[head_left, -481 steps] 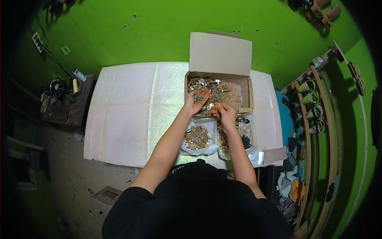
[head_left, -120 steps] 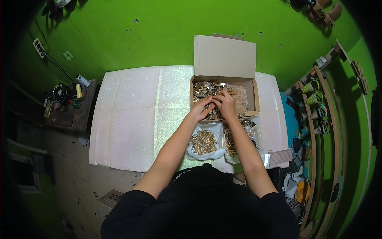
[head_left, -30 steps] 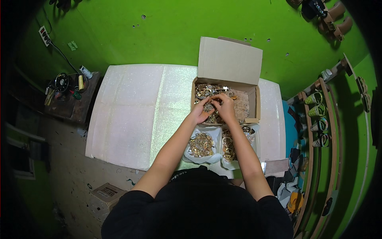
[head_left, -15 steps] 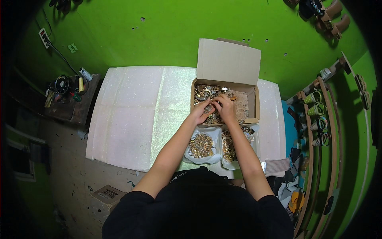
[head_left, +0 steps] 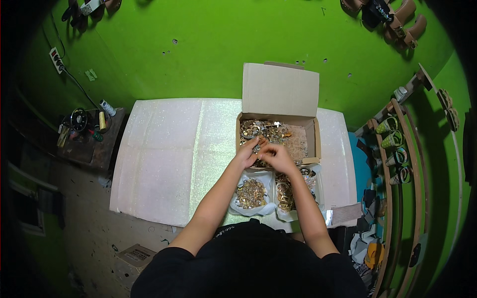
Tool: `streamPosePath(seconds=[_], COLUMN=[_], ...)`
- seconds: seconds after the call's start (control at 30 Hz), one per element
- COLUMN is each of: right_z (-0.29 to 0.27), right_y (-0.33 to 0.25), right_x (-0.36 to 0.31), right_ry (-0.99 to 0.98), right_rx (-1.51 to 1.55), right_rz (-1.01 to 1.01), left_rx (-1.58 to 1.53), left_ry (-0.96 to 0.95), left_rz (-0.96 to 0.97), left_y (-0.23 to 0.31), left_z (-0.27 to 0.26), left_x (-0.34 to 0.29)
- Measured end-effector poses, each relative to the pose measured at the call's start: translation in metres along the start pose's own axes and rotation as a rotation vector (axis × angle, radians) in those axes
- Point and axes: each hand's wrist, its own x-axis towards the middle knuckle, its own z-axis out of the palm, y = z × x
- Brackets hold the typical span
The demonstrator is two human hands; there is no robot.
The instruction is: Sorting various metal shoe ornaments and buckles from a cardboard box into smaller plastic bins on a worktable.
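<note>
Both my hands are close together over an open cardboard box [head_left: 318, 139] that holds a heap of small gold and silver metal pieces [head_left: 271, 130]. My left hand [head_left: 247, 153] is half curled with its palm turned toward the right one, its fingertips drawn together. Beside it, my right hand [head_left: 278, 158] is bent in a pinch, fingertips near the left palm. Whatever sits between the fingers is too small to make out. Below the box, a white-lined container [head_left: 271, 209] carries more small metal pieces [head_left: 251, 193]. Partly under my right forearm, a second container [head_left: 288, 215] has larger buckle-like pieces [head_left: 284, 192].
The box's lid [head_left: 280, 89] stands up at the back. Everything rests on a shiny whitish table cover [head_left: 154, 159]. A wooden rack [head_left: 415, 198] with green sandals [head_left: 392, 139] is at right. On the left, a small table [head_left: 99, 149] bears thread spools [head_left: 107, 108].
The view has tilted, so the scene sits lower in the picture. My hands have come slightly toward the box's near edge, and the right fingertips have dropped toward the left palm.
</note>
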Motion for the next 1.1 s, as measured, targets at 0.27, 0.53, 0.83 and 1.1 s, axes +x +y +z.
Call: streamPosePath(seconds=[0.27,0.53,0.83,1.1], right_z=[-0.006,0.01,0.024,0.028], right_y=[0.003,0.025,0.046,0.058], right_x=[-0.005,0.032,0.037,0.037], right_ry=[0.056,0.362,0.486,0.516], right_rx=[-0.195,-0.371,-0.13,0.313], right_rz=[-0.027,-0.18,-0.18,0.038], left_rx=[0.001,0.074,0.148,0.077], left_ry=[-0.012,0.072,0.102,0.116], left_rz=[0.041,0.067,0.034,0.059], left_y=[-0.002,-0.004,-0.006,-0.006], left_z=[0.0,-0.003,-0.011,-0.005], left_x=[0.004,0.005,0.015,0.01])
